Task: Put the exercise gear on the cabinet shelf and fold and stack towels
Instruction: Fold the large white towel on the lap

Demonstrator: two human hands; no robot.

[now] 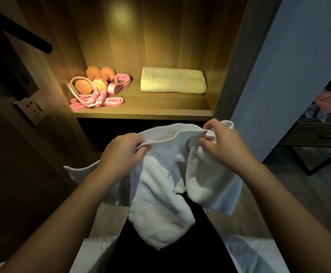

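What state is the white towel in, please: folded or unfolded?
Unfolded: the white towel hangs loose and bunched, left hand and right hand pinching its top edge.

Head-worn view, forward and down (close)

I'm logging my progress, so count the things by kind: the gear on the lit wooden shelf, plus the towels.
Orange hex-ended dumbbells: 2
Pink skipping rope with striped handles: 1
Pink flat rubber band: 1
Pink foam-looped puller: 1
Towels: 2, the folded pale terry towel on the shelf and the white terry towel, held
Total: 7
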